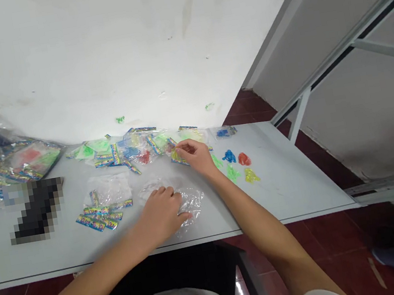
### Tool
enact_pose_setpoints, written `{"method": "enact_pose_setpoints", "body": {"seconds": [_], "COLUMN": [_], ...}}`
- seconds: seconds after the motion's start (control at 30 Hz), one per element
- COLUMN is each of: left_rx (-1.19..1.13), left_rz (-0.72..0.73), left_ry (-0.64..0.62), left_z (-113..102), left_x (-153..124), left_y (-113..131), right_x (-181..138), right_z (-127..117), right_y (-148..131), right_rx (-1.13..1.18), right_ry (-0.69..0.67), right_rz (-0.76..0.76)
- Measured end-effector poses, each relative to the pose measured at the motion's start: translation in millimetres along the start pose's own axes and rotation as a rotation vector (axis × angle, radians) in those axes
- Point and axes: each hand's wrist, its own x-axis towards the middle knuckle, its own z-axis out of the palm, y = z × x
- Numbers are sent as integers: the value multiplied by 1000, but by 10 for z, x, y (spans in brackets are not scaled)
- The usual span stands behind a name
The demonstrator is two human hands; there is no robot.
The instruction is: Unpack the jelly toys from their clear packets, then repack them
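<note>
My left hand (163, 212) rests palm down on a crumpled clear plastic bag (190, 200) near the table's front edge, fingers curled on it. My right hand (194, 155) reaches farther back and pinches a small packet with a yellow toy (177, 156) at the edge of a heap of packets (129, 148). To the right of that hand lie loose jelly-like toys: a blue one (228, 156), a red one (244, 159), a green one (232, 173) and a yellow one (250, 175).
A grey table (294, 186) stands against a white wall. Colourful header cards (98, 219) and an empty clear bag (111, 188) lie left of my left hand. A blurred dark object (37, 209) and big plastic bags of packets (25, 161) are at far left. A metal frame (337, 58) stands right.
</note>
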Motion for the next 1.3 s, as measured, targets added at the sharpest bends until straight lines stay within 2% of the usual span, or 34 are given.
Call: {"method": "enact_pose_setpoints", "body": {"seconds": [0.1, 0.27, 0.37, 0.47, 0.63, 0.77, 0.87, 0.93, 1.0, 1.1, 1.3], "left_rx": [11, -236, -382, -579, -841, -1018, -1119, -1171, -1207, -1286, -1607], "left_rz": [-114, -176, -216, -212, -214, -250, -194, -192, -205, -181, -112], "left_ry": [-102, -147, -131, -97, 151, 355, 570, 615, 589, 492, 253], "left_z": [57, 84, -35, -244, -487, -451, -337, -258, -198, -158, -147], "left_x": [44, 85, 43, 2, 195, 467, 576, 595, 585, 553, 545], "left_y": [10, -93, -122, -179, -542, -912, -1048, -1069, -1064, -1059, -1126], "right_x": [5, -5, -4, -4, -6, 56, 99, 91, 52, -29, -131], "right_z": [-8, -14, -18, -16, -22, -102, -142, -112, -33, 115, 257], "right_y": [-9, -38, -39, -40, -79, -211, -364, -450, -496, -487, -393], "right_rx": [-19, -67, -78, -78, -27, 184, 411, 424, 333, 227, 135], "right_ry": [15, 13, 19, 37, 23, 28, -108, -249, -322, -359, -208], "right_rz": [-25, -32, -40, -21, 15, 80, 192, 241, 242, 198, 167]}}
